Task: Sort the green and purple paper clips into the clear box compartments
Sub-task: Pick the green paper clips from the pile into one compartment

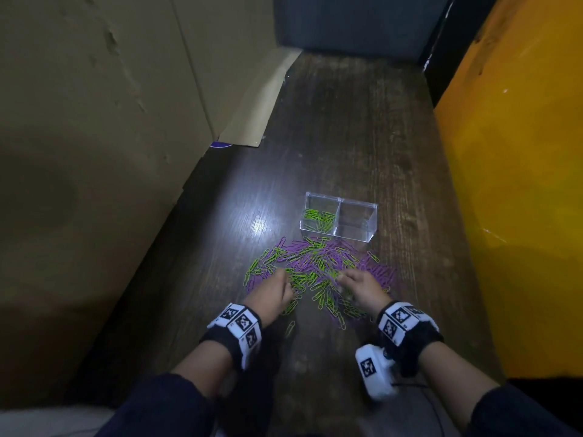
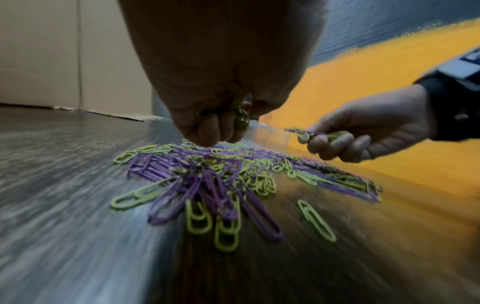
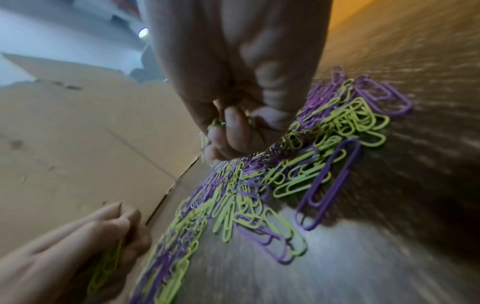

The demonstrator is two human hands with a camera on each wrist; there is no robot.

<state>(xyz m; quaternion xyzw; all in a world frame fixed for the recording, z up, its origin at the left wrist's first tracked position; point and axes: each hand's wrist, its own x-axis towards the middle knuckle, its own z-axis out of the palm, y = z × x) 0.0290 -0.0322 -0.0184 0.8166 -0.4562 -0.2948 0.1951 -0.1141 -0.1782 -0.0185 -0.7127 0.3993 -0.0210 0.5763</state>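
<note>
Both hands were low in frame, working mixed clip pile (image 1: 315, 272) on table (image 1: 362, 137). Left hand (image 1: 271, 293) had fingers curled round green clips; right hand (image 1: 361, 290) pinched few clips too. Clear box (image 1: 339, 219) sat mid-frame just past pile, green clips (image 1: 318, 218) in left compartment.

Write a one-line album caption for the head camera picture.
Two hands pick through mixed paper clips; green ones fill one clear box compartment.
</note>
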